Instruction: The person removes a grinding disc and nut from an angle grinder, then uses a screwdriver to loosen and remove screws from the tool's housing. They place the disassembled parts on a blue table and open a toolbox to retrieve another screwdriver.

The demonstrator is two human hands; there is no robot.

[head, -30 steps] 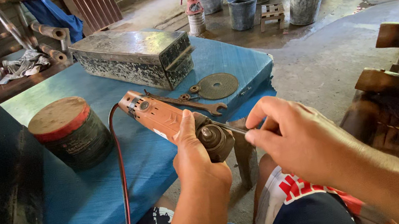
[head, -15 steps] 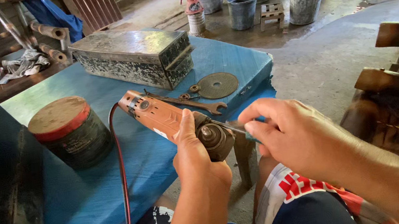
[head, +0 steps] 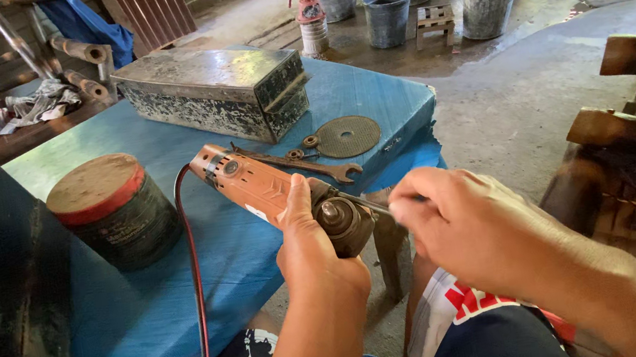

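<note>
Right now, from the head view, the left hand [head: 314, 250] is wrapped tight around the grinder [head: 279, 197] near its head, holding it over the table's [head: 186, 307] near edge. The right hand [head: 468, 227], at three o'clock of the grinder's head, pinches a thin tool [head: 364, 203] whose tip touches the head. At twelve o'clock of the grinder lie a wrench [head: 308, 165] and a disc [head: 347, 135]; the metal box [head: 217, 93] sits beyond. A can [head: 114, 209] stands at nine o'clock, beside the red cord [head: 194, 272].
</note>
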